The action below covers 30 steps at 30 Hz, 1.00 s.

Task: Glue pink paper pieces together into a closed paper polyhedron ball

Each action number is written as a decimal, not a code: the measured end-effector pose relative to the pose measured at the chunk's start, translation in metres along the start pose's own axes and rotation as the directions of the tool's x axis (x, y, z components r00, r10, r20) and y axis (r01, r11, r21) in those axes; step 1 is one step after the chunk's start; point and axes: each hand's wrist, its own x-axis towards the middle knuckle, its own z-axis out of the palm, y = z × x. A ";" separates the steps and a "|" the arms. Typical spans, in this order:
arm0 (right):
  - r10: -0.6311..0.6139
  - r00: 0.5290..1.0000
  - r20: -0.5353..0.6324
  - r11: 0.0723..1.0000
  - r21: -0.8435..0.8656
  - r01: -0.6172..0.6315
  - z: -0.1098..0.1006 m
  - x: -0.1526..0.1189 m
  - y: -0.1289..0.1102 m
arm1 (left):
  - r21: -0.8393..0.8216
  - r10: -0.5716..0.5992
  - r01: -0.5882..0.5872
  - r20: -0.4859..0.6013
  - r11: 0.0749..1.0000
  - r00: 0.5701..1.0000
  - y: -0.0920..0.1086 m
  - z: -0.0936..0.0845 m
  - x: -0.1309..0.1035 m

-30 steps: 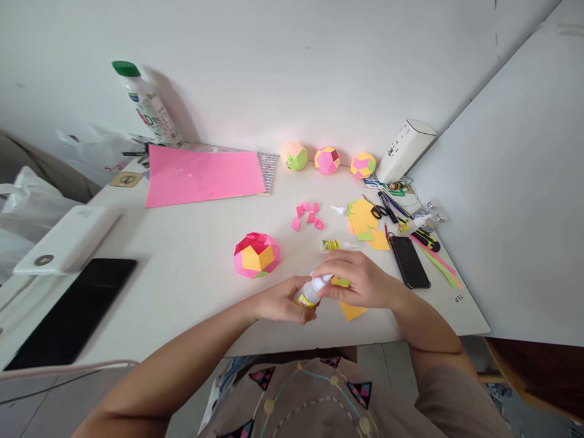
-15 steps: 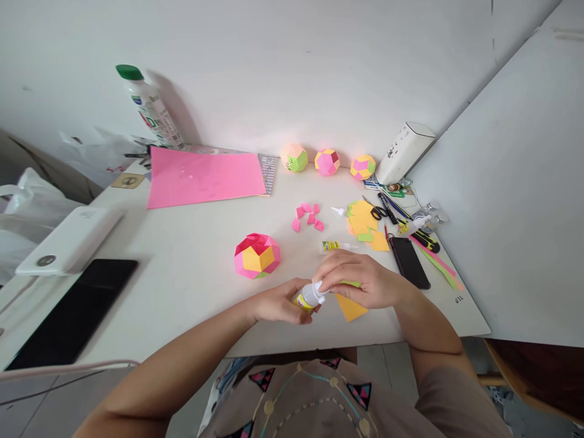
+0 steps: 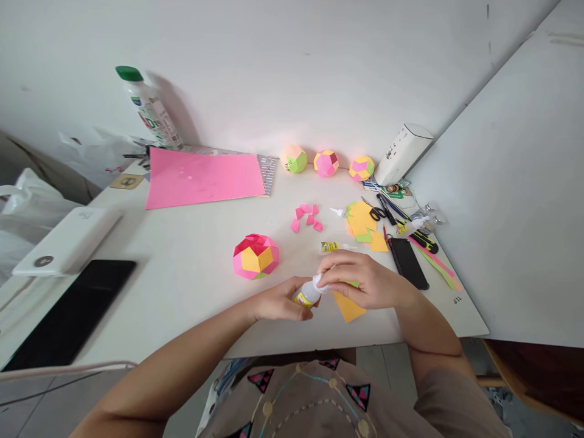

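Note:
My left hand (image 3: 285, 300) is wrapped round a small glue bottle (image 3: 305, 296) with a yellow label, tilted near the table's front edge. The fingers of my right hand (image 3: 358, 280) pinch the white cap (image 3: 319, 281) at the bottle's top. Under and beside my right hand lies an orange paper piece (image 3: 349, 307). To the left sits a partly built paper ball (image 3: 256, 258) in pink and orange, open at its top. A second glue bottle (image 3: 329, 246) lies flat just beyond my right hand. Several small folded pink pieces (image 3: 310, 219) are scattered farther back.
Three paper balls (image 3: 326, 163) stand along the wall. Paper scraps (image 3: 364, 219), scissors (image 3: 378, 213) and a phone (image 3: 407, 261) lie at right. A pink sheet (image 3: 205, 179), a green-capped bottle (image 3: 152, 109), a white power bank (image 3: 68, 240) and a black tablet (image 3: 75, 313) occupy the left.
The cap has turned slightly under my right fingers on the bottle. Both hands stay in nearly the same place; the other things on the table have not moved.

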 end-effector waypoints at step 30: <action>0.061 0.993 -0.099 0.939 0.344 -0.024 -0.009 -0.002 0.020 | 0.281 0.302 -0.264 -0.100 0.923 0.948 0.000 0.003 0.003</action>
